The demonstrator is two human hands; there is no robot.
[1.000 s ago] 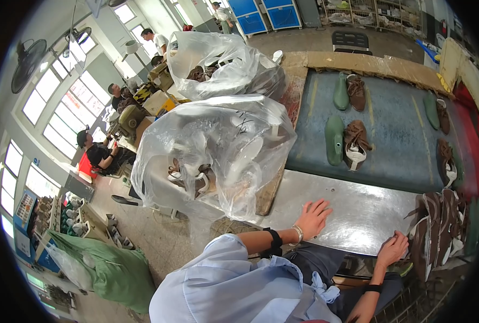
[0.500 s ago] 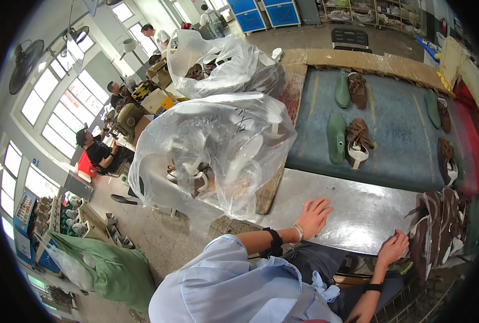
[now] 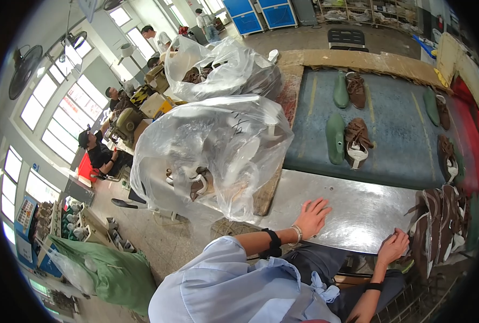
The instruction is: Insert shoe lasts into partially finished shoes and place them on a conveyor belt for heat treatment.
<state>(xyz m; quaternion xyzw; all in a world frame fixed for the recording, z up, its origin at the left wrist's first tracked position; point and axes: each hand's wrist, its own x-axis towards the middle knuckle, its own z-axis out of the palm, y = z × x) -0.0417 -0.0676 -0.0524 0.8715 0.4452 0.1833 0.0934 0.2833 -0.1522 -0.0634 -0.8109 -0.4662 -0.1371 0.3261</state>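
My left hand (image 3: 312,218) lies palm down on the bare metal plate (image 3: 352,207), its fingers spread and nothing in them. At the plate's right front edge rests my right hand (image 3: 394,245), fingers loosely bent and apart, with nothing visible in it. Just right of it stands a row of brown shoe uppers (image 3: 436,229) with white edges, close to my fingertips. Beyond the plate, a blue-grey belt (image 3: 393,140) carries brown shoe uppers (image 3: 357,142) with laces, each beside a green shoe last (image 3: 335,138).
A large clear plastic bag (image 3: 212,151) holding shoe parts sits left of the belt, with another bag (image 3: 223,70) behind it. Cardboard (image 3: 368,60) lines the belt's far edge. Co-workers, one a seated person (image 3: 102,153), are at the left. A green cloth (image 3: 105,272) covers something at lower left.
Both hands stay in place. The seated co-worker at the left has shifted head and arm. The view has tilted very slightly; shoe uppers and lasts on the belt look unmoved.
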